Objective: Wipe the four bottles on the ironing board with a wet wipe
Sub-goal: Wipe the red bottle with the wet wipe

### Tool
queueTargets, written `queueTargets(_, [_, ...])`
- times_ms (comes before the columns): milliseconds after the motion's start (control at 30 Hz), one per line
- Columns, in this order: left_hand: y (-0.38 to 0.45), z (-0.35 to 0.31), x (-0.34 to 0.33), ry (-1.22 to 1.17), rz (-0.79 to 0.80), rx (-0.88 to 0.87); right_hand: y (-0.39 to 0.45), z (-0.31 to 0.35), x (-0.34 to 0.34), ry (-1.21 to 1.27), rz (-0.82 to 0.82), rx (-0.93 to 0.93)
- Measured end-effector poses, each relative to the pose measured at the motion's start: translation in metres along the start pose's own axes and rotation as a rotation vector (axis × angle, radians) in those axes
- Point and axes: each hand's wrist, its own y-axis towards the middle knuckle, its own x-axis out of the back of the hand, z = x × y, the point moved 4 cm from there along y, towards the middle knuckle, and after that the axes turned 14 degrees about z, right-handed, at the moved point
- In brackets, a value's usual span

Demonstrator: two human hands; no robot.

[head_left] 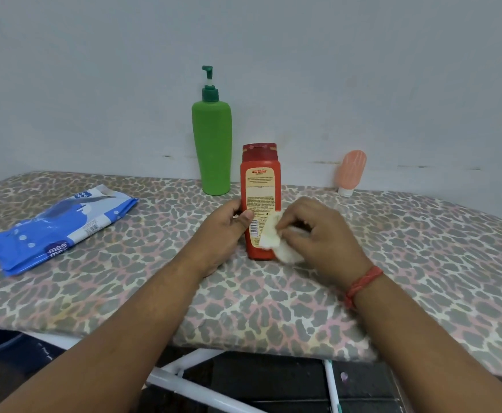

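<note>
The red shampoo bottle (260,201) stands upright mid-board, toward the ironing board's (393,263) near edge. The left hand (223,234) grips its side; the right hand (318,234) pinches a wet wipe (275,236) against its lower label. Wiping looks underway; next probably the green pump bottle (212,144) or the pink tube (350,171) at the far edge.

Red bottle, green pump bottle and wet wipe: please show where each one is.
red bottle (260,186): head view, upper label.
green pump bottle (212,144): head view, body middle.
wet wipe (270,238): head view, bunched middle.
</note>
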Motion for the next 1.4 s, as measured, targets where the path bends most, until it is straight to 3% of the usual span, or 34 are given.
queueTargets(67, [0.001,0.001,0.001,-0.010,-0.011,0.002,-0.002,-0.001,-0.004,0.010,0.084,-0.008])
queueTargets(167, [0.003,0.001,0.000,-0.008,-0.012,0.002,0.003,0.003,0.004,0.000,-0.153,0.039])
queueTargets(200, [0.003,0.001,0.000,-0.027,-0.023,0.003,0.004,0.004,0.003,-0.003,-0.162,0.041])
queueTargets(333, [0.003,0.001,0.004,-0.136,-0.104,0.018,0.002,0.003,-0.014,-0.072,0.107,0.055])
queueTargets(533, [0.005,0.003,0.008,-0.398,-0.165,0.007,0.005,0.010,-0.015,-0.163,0.054,0.198])
queueTargets(667, [0.005,0.000,0.009,-0.466,-0.157,-0.032,0.004,0.005,-0.010,-0.132,-0.001,0.153])
queueTargets(833, [0.004,-0.001,0.009,-0.485,-0.166,-0.066,0.003,0.017,-0.013,-0.247,0.013,0.274])
queueTargets(1033, [0.005,-0.002,0.008,-0.636,-0.173,-0.097,0.006,0.004,-0.016,-0.101,0.062,0.093])
queueTargets(1167, [0.007,-0.002,0.009,-0.875,-0.150,-0.119,0.006,0.011,-0.010,0.042,-0.144,0.096])
queueTargets(1267, [0.007,-0.002,0.006,-0.930,-0.091,-0.075,0.006,0.018,-0.006,-0.079,-0.288,0.179])
queueTargets(1400, [0.006,-0.001,0.005,-0.937,-0.070,-0.038,0.004,0.026,-0.008,-0.229,-0.326,0.273])
